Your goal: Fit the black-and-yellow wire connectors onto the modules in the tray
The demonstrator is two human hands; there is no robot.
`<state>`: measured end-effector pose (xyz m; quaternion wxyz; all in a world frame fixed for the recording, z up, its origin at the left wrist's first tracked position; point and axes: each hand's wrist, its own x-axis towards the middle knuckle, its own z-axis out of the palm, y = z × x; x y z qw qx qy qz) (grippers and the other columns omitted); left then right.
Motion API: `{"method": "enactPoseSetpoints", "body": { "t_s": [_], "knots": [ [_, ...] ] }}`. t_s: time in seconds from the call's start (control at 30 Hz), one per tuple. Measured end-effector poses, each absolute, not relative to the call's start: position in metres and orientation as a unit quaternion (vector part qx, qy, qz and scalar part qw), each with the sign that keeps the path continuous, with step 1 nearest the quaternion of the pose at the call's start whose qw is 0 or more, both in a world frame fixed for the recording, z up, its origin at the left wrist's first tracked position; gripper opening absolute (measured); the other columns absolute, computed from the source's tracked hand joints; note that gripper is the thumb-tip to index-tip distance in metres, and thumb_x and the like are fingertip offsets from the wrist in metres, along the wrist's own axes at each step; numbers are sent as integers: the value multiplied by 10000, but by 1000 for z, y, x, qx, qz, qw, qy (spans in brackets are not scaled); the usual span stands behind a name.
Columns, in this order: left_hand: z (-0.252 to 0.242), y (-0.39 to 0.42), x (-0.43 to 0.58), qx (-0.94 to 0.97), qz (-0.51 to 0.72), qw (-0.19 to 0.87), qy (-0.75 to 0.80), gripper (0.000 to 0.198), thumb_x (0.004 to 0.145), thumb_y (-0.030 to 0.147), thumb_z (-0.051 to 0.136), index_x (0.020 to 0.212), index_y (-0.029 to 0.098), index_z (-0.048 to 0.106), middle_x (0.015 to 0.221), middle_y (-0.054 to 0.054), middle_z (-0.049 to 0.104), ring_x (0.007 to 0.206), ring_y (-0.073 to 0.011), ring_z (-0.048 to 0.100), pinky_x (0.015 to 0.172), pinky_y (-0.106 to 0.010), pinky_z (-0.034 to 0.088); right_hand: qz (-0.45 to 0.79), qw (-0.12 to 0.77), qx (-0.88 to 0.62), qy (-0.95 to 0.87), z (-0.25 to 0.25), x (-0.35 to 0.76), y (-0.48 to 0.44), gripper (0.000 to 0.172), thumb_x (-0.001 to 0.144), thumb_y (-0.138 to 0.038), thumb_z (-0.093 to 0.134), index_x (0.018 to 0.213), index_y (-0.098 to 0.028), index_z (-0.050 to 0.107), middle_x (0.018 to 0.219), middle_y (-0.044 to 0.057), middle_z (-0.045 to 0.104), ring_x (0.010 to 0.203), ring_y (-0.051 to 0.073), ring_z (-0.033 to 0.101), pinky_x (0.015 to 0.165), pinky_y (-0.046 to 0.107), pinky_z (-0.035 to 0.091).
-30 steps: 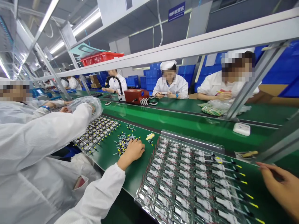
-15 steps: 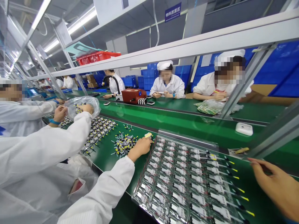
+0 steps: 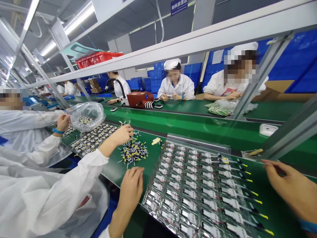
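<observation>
A clear plastic tray (image 3: 149,202) lies on the green table (image 3: 116,170) in front of me. It holds rows of small white parts with red wires and black, yellow-tipped leads. My left hand (image 3: 131,189) rests on the table at the tray's left edge, fingers stretched out and holding nothing. Over the tray's right end, my right hand (image 3: 288,186) hovers with loosely spread, empty fingers. Just beyond my left hand lies a pile of small black and yellow parts (image 3: 133,152). A co-worker's hand (image 3: 122,134) reaches toward that pile from the left.
A small yellow piece (image 3: 156,141) lies by the tray's far left corner. A clear bag (image 3: 86,115) and rows of parts (image 3: 92,138) sit further left. Across the belt are a red box (image 3: 140,98), a white device (image 3: 268,129), slanted frame posts (image 3: 247,96) and seated workers.
My left hand drew back from the yellow piece to the tray's near left edge. The co-worker let go of the bag and reached to the parts pile. My right hand barely moved.
</observation>
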<state>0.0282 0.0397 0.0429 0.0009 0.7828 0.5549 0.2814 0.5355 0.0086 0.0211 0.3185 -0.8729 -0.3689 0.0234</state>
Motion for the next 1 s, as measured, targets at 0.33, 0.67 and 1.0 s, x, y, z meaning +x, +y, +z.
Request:
{"method": "enactPoseSetpoints", "body": {
  "t_s": [0.33, 0.67, 1.0],
  "knots": [
    [24, 36, 26, 779, 364, 21, 510, 251, 1003, 175, 456, 1104, 242, 676, 1095, -69, 687, 1077, -227, 623, 958, -390, 536, 4, 335, -860, -385, 19, 533, 8, 458, 726, -548, 397, 905, -252, 697, 763, 113, 669, 816, 375, 663, 730, 426, 473],
    [54, 92, 36, 857, 288, -30, 426, 318, 973, 49, 440, 1120, 225, 660, 1111, -56, 699, 1045, -210, 635, 940, -367, 534, 11, 351, -857, -377, 15, 536, 11, 464, 664, -544, 432, 881, -249, 719, 702, 107, 657, 799, 397, 659, 738, 445, 474],
    [95, 173, 46, 759, 192, -90, 615, 429, 952, 62, 399, 1271, 179, 663, 1309, -121, 653, 1199, -279, 582, 1058, -408, 460, -8, 379, -828, -413, 7, 545, 11, 351, 706, -512, 454, 782, -293, 717, 830, 141, 727, 850, 401, 675, 718, 474, 472]
  ]
}}
